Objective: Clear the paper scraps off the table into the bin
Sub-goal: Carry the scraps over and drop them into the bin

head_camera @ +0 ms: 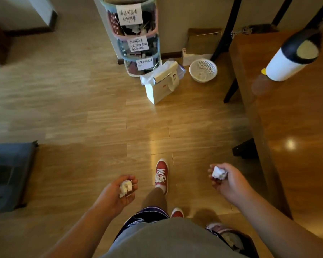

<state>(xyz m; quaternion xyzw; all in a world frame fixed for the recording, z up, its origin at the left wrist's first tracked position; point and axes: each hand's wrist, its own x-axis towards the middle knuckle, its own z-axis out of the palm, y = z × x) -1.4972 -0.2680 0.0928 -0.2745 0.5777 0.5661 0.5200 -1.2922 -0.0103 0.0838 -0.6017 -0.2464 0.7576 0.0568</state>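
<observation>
My left hand point(117, 194) is palm up at lower centre, its fingers curled around a crumpled cream paper scrap point(125, 188). My right hand point(226, 180) is held out further right, closed on a crumpled white paper scrap point(219, 173). Both hands hover above the wooden floor, beside the brown table point(296, 127) that fills the right side. A small white mesh bin point(203, 70) stands on the floor at the far end, near the table's black leg. A dark bin with paper inside point(235, 241) shows at the bottom right, partly hidden by my right arm.
A stack of labelled plastic baskets point(136, 34) stands against the wall ahead. A white paper bag point(162, 84) sits on the floor in front of it. A white bottle with a dark cap point(289, 58) lies on the table. A blue seat point(7, 174) is at left.
</observation>
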